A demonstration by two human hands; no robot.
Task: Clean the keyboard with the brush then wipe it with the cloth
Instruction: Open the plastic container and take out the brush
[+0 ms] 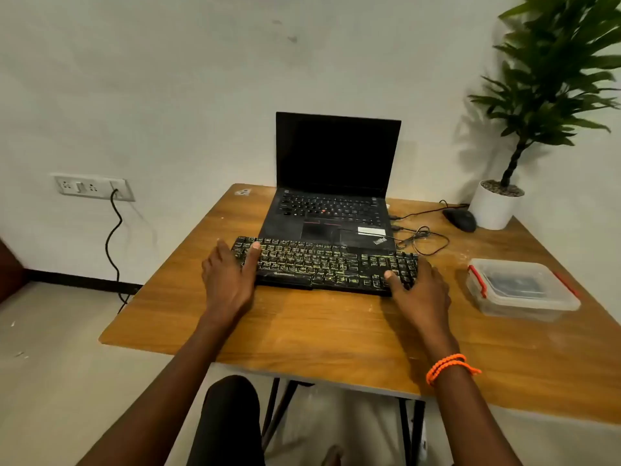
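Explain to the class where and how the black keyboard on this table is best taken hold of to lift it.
Probably by its two short ends, one hand from each side. The keyboard is long, flat and lies crosswise; the left hand and right hand already sit at those ends, thumbs on the keys.

One keyboard [327, 265], one laptop [331, 193], one mouse [460, 219], one plant [551, 82], one box [521, 290].
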